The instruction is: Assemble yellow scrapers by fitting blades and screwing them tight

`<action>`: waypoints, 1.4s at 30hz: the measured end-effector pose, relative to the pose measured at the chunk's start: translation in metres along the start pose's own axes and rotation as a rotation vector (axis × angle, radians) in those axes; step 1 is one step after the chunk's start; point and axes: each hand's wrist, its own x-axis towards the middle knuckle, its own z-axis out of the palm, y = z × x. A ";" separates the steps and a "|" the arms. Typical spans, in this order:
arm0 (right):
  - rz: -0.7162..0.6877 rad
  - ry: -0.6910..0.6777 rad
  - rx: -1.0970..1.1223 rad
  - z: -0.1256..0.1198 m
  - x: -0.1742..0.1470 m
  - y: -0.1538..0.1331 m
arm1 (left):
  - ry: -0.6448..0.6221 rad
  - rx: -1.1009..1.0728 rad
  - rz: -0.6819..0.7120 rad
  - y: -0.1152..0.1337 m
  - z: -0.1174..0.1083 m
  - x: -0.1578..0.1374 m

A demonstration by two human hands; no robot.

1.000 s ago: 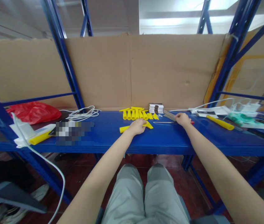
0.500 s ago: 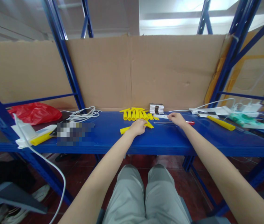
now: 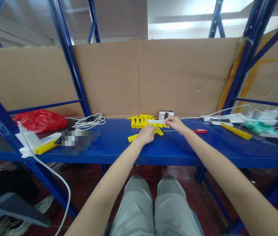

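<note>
My left hand is closed over a yellow T-shaped plastic handle lying on the blue table. The handle's tube sticks out on the left and its wide end on the right; the hand hides the middle. My right hand pinches the right end of a flat white strip, held level above the wide end. Behind the strip, several like yellow T-shaped pieces stand side by side in a row, partly covered. A screwdriver with a red handle lies by the right hand.
A stack of small printed cards is at the back against the cardboard. Coiled white cable and a red plastic bag lie left. Another yellow handle and a power strip are right. Blue posts flank the table.
My right hand has moved left, lifting the white strip from the table to above the yellow handle. My left hand stays on the handle.
</note>
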 end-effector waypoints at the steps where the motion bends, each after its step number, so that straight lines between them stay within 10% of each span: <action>1: -0.006 -0.024 0.014 0.004 -0.002 0.000 | 0.018 -0.002 -0.004 0.000 0.001 0.000; 42: 0.187 -0.303 0.058 0.008 -0.030 0.001 | 0.047 0.036 -0.052 -0.002 -0.008 0.000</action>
